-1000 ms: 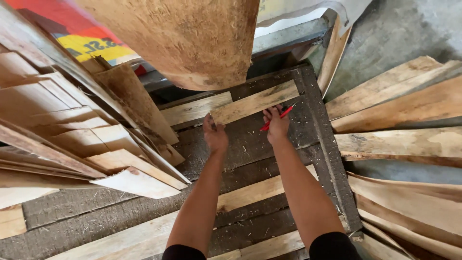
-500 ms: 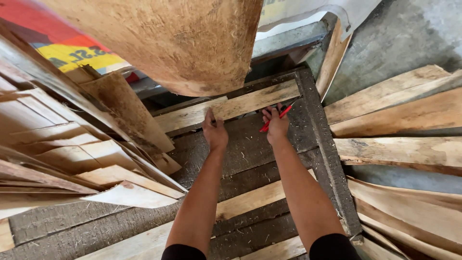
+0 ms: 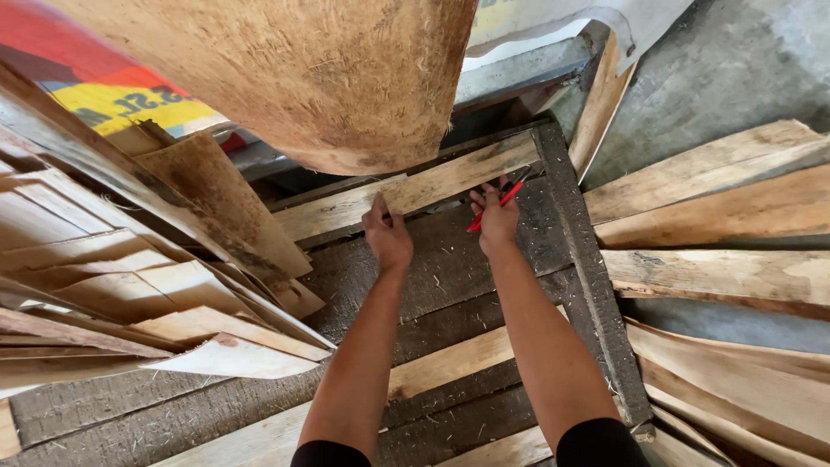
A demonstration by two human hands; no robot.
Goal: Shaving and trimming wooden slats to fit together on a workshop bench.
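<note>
Head view: I judge marking underway, left hand (image 3: 387, 235) flat on pale plank (image 3: 415, 192), right hand (image 3: 495, 216) pinching red pencil (image 3: 494, 207); next needs a steady stroke.

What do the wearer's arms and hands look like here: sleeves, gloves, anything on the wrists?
Both arms are bare from above the elbow down. Black sleeve edges show only at the frame's bottom. The left hand and right hand are bare: no gloves, and no watch, bands or rings visible.
</note>
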